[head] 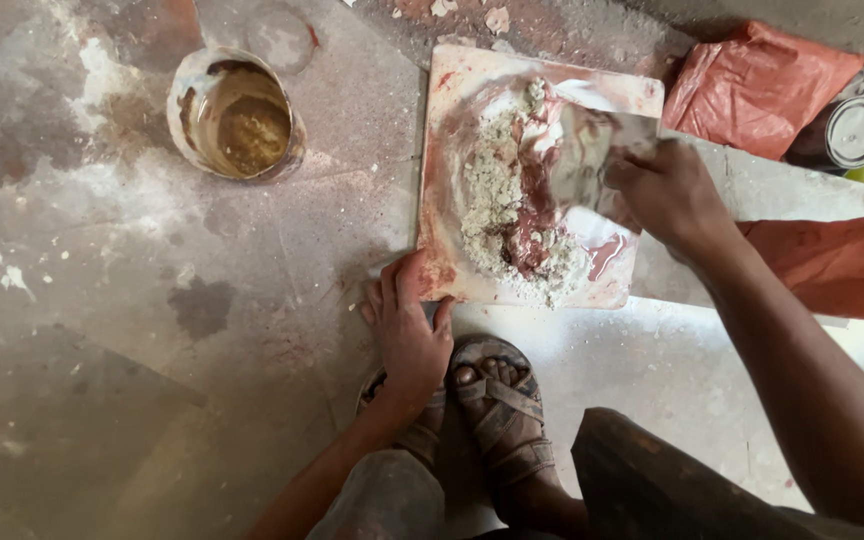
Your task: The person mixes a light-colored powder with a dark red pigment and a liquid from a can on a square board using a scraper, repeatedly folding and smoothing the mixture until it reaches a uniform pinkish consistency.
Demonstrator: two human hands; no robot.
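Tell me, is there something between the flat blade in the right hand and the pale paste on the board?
Nothing visible. The blade in the right hand lies directly beside the paste on the board.

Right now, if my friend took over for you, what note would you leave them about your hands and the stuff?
Left hand presses down the near corner of the square, red-stained mixing board on the dusty floor. Right hand holds a flat metal scraper blade against the pale, crumbly putty heap. Red colour is only streaked through it, not blended. The round tin of yellowish paste stands open, left of the board.
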